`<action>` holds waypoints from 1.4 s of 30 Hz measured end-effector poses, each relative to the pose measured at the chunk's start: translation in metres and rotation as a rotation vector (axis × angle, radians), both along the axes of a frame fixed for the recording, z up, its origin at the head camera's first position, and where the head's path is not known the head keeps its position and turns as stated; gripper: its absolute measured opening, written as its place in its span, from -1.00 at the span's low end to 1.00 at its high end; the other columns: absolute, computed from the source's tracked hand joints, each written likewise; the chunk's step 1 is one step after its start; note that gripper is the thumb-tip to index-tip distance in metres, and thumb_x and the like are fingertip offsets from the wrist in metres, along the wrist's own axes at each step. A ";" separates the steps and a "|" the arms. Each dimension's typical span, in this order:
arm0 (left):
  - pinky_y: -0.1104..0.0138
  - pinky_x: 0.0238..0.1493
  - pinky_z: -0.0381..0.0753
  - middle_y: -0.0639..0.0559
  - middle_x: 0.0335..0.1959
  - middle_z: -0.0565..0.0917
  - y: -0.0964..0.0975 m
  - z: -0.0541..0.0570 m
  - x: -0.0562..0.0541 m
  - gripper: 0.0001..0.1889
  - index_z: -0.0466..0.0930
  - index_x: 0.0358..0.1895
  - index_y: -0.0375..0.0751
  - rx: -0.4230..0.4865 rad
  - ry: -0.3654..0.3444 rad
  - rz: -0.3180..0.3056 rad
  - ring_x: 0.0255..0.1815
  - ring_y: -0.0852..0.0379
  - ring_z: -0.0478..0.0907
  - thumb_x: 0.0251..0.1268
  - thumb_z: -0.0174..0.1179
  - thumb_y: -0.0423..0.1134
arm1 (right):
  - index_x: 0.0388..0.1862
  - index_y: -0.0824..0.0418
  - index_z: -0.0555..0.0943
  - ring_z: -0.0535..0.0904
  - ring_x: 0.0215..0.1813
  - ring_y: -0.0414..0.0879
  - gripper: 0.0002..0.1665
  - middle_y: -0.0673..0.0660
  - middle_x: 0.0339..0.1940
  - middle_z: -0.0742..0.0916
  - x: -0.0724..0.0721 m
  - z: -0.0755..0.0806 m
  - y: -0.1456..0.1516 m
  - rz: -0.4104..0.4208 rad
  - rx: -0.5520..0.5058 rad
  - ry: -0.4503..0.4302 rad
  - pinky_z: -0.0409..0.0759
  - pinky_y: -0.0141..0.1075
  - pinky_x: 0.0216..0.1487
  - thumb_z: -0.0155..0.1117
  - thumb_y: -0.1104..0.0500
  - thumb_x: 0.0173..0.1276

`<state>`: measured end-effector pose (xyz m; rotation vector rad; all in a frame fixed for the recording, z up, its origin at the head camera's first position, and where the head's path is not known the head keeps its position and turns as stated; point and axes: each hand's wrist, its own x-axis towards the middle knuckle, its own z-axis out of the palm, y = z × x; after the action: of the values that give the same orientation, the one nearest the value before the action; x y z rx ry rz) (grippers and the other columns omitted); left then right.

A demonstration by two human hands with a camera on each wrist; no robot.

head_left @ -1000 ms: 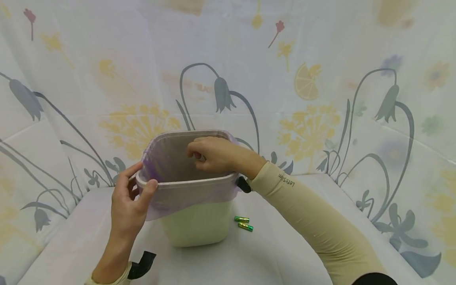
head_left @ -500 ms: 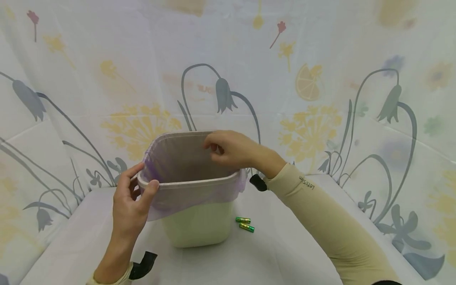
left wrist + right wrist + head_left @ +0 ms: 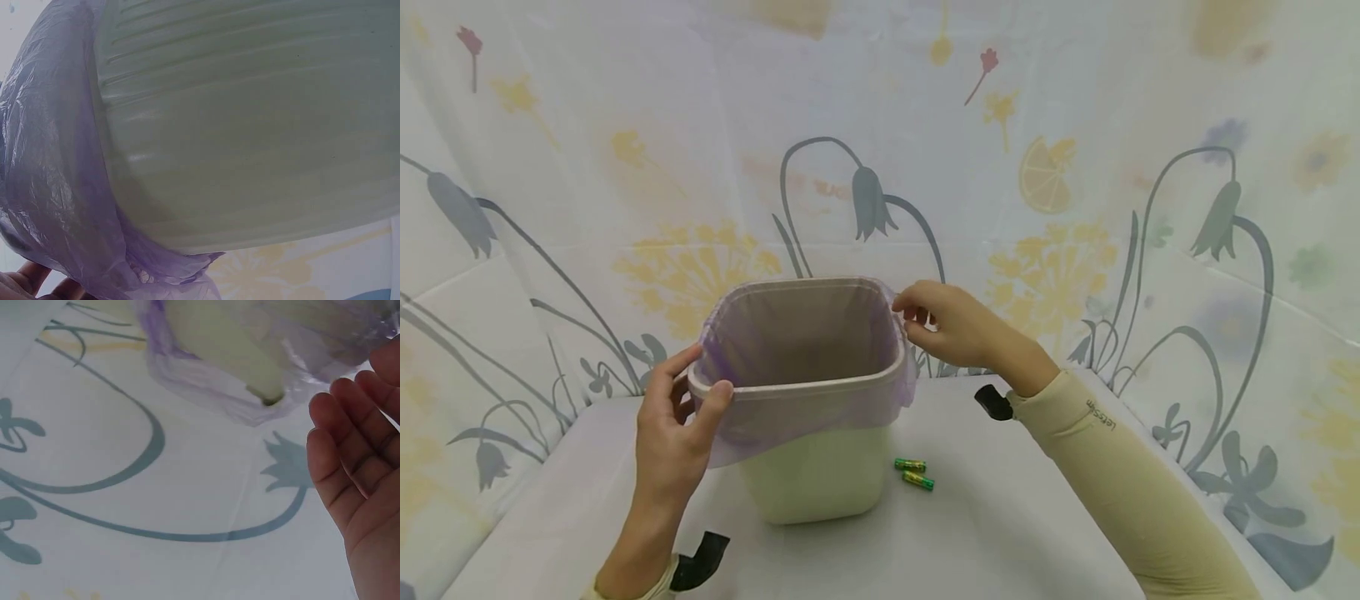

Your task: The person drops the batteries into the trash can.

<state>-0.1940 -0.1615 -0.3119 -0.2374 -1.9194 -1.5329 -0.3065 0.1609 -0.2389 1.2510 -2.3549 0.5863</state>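
Note:
A pale green trash bin (image 3: 820, 483) stands upright, lined with a thin purple trash bag (image 3: 808, 412) folded outward over its rim. At the left front corner my left hand (image 3: 673, 425) grips the bagged rim, thumb at the front and fingers along the side. My right hand (image 3: 951, 325) is at the right rim, fingers loosely bent. In the right wrist view, the relaxed fingers (image 3: 353, 419) hold nothing and lie close to the loose bag edge (image 3: 231, 403). The left wrist view shows the bag (image 3: 56, 156) hanging over the bin's ribbed side (image 3: 250, 137).
Two green and gold batteries, one (image 3: 910, 464) behind the other (image 3: 917, 481), lie on the white tabletop (image 3: 1000, 500) right of the bin. A flower-printed curtain (image 3: 880, 108) surrounds the table at the back and sides.
My right hand has moved from over the bin's inside rightward to its right rim. The bag now hangs loose outside that side. My left hand keeps its grip on the left corner.

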 end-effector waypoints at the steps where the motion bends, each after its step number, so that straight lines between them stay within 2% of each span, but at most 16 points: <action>1: 0.54 -0.08 0.43 0.15 0.18 0.43 0.000 0.000 0.000 -0.46 0.38 0.31 -0.13 0.000 0.000 -0.002 0.07 0.19 0.48 0.23 0.21 -0.33 | -0.06 0.24 0.58 0.50 -0.25 -0.16 -0.74 0.02 -0.25 0.63 0.000 -0.005 0.003 -0.008 0.003 -0.009 0.50 -0.29 -0.22 0.10 0.31 0.28; 12: 0.55 -0.09 0.45 0.14 0.19 0.43 0.000 -0.001 0.000 -0.46 0.38 0.31 -0.13 0.003 0.009 -0.004 0.06 0.18 0.49 0.23 0.22 -0.35 | -0.07 0.20 0.57 0.51 -0.26 -0.16 -0.77 -0.03 -0.26 0.62 -0.001 -0.061 0.022 -0.026 0.006 -0.084 0.51 -0.30 -0.25 0.16 0.28 0.29; 17: 0.57 -0.12 0.46 0.16 0.17 0.44 -0.001 -0.002 0.000 -0.47 0.39 0.30 -0.12 0.004 0.004 0.001 0.05 0.19 0.50 0.23 0.21 -0.35 | -0.20 0.11 0.57 0.53 -0.30 -0.15 -0.84 -0.09 -0.33 0.59 -0.002 -0.089 0.023 -0.032 0.024 -0.104 0.51 -0.32 -0.26 0.25 0.26 0.23; 22: 0.57 -0.12 0.46 0.17 0.18 0.43 -0.001 -0.002 0.001 -0.47 0.38 0.31 -0.12 -0.002 -0.002 0.005 0.04 0.20 0.49 0.23 0.21 -0.34 | -0.27 0.04 0.55 0.52 -0.28 -0.17 -0.89 -0.13 -0.36 0.56 0.000 -0.113 0.022 -0.076 0.061 -0.198 0.51 -0.32 -0.23 0.25 0.21 0.24; 27: 0.56 -0.10 0.44 0.15 0.19 0.43 0.000 -0.001 0.001 -0.46 0.38 0.31 -0.11 -0.005 -0.006 0.008 0.05 0.20 0.48 0.24 0.21 -0.32 | -0.17 0.09 0.57 0.53 -0.27 -0.14 -0.85 -0.12 -0.33 0.57 -0.001 -0.137 0.021 -0.093 0.102 -0.260 0.51 -0.31 -0.20 0.24 0.18 0.27; 34: 0.56 -0.11 0.45 0.15 0.19 0.44 0.000 -0.001 0.000 -0.46 0.39 0.30 -0.12 0.000 0.004 0.016 0.04 0.20 0.49 0.23 0.22 -0.33 | -0.11 0.17 0.59 0.53 -0.26 -0.15 -0.78 -0.06 -0.31 0.60 -0.008 -0.165 0.019 -0.108 0.180 -0.274 0.51 -0.30 -0.22 0.26 0.16 0.27; 42: 0.55 -0.09 0.43 0.15 0.19 0.43 0.000 -0.001 0.000 -0.46 0.38 0.31 -0.13 0.006 0.002 -0.002 0.04 0.19 0.48 0.23 0.22 -0.34 | -0.07 0.16 0.60 0.52 -0.24 -0.18 -0.73 -0.04 -0.26 0.62 -0.009 -0.186 0.017 -0.143 0.246 -0.383 0.52 -0.27 -0.19 0.27 0.12 0.27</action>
<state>-0.1935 -0.1618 -0.3129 -0.2390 -1.9132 -1.5387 -0.3160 0.1778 -0.4249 1.1358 -2.8819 0.5404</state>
